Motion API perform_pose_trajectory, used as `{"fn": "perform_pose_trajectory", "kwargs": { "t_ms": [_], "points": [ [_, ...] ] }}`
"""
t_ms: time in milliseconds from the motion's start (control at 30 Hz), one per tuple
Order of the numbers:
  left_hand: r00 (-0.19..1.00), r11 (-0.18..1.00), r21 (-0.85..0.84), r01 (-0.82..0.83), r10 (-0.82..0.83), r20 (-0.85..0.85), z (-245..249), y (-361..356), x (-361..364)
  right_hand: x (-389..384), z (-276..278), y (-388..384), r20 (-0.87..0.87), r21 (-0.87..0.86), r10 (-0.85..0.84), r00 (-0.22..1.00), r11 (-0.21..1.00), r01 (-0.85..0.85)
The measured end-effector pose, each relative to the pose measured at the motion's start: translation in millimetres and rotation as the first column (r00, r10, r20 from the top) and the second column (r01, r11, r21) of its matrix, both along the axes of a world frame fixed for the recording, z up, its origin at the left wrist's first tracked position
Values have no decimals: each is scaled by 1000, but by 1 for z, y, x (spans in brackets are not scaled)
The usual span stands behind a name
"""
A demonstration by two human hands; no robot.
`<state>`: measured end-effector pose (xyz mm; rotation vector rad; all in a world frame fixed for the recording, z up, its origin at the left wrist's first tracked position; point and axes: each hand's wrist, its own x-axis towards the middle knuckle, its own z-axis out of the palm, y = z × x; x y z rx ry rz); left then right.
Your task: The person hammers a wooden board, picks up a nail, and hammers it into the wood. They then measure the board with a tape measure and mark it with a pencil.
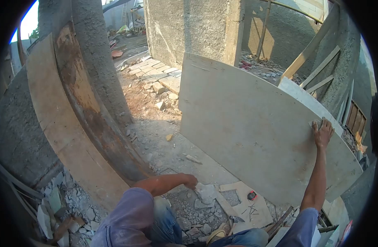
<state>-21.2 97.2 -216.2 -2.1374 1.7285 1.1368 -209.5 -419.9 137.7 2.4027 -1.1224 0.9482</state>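
Closest in, two knees in blue jeans show at the lower edge of the view, with broken rubble [205, 214] on the ground between them and ahead. The left hand [191, 181] hangs over the rubble, just beside a broken pale slab [205, 192]; its fingers curl downward, and whether its grip pinches anything I cannot tell. To the right of that slab, a light flat board [261, 208] lies on the ground, with a red-and-black tape measure [252, 195] near its upper edge and loose nails [250, 212] scattered nearer its middle (thin, dark and pointing every which way). The right hand [322, 133] reaches farther out, its grip spread against the large grey panel [255, 131], the fingertips at the panel's curved-looking upper edge, toward its right end. The panel stands on its long side, tilted, with its lower edge on the ground. On the left, a long tan board [69, 136] leans upright beside a stained plank [84, 90], both looking bent in this view. Farther off, past the panel's left end, are loose stones [159, 87] and pale paving blocks [156, 74], then a rough grey wall [189, 31] behind them
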Motion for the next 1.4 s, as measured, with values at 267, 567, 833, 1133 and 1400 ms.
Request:
{"fn": "perform_pose_trajectory", "kwargs": {
  "t_ms": [267, 567, 833, 1133, 1400],
  "points": [
    [996, 998, -27, -52, 49, -72, 7, 3, -5, -4, 9, 23, 216, 135, 124, 968, 979, -156],
    [998, 990, 133, -43, 37, 42, 18, 39, 3, -9, 0, 19, 342, 78, 197, 919, 969, -236],
    [994, 995, 82, -65, 58, 88, 43, 30, 13, -20, 1, 29, 362, 106, 198, 911, 962, -251],
    [993, 999, -47, 14, -8, 118, 67, 1, -21, -32, 6, 52, 236, 51, 163, 958, 982, -180],
    [987, 992, -103, 73, -57, 149, 63, 7, -18, -32, 6, 55, 162, 42, 88, 983, 995, -96]
  ]
}}
